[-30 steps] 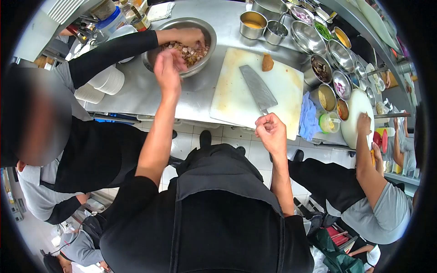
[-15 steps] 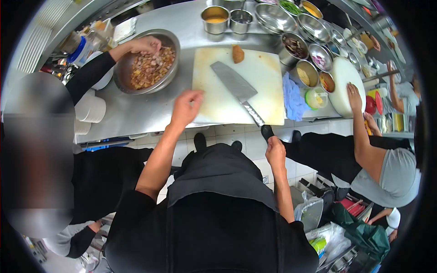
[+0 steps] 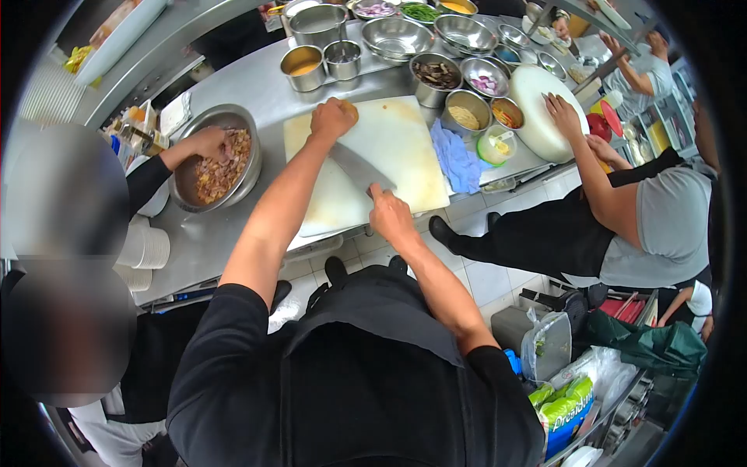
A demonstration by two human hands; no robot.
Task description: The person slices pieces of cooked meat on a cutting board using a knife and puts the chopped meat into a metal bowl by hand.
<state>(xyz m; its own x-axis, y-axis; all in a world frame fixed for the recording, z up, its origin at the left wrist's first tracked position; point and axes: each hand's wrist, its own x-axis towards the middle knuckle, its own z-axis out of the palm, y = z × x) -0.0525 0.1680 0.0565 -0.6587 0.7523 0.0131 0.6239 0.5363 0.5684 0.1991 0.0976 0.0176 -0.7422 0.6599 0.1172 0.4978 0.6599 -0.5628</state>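
Note:
My right hand (image 3: 391, 215) is closed around the handle of a broad-bladed chef's knife (image 3: 356, 165), with the index finger along the blade's base. The blade lies low over the white cutting board (image 3: 389, 132). At the board's far edge, my left hand (image 3: 333, 119) grips a brown, rounded piece of food (image 3: 352, 111). Most of that piece is hidden by my fingers. To the left, a large steel bowl (image 3: 255, 167) holds chopped meat-like pieces, and a co-worker's hand (image 3: 208, 145) is in it.
Behind the board stand a pot of orange liquid (image 3: 303, 68) and several steel bowls. A blue cloth (image 3: 456, 158) and a green-rimmed tub (image 3: 496, 146) sit to its right. Another co-worker's hand (image 3: 562, 114) rests on a round white board (image 3: 537, 105). White bowls (image 3: 148, 245) are stacked at left.
My left hand has reached forward to the brown piece and taken hold of it. My right hand has come up from below the counter and grasped the knife. The view has shifted.

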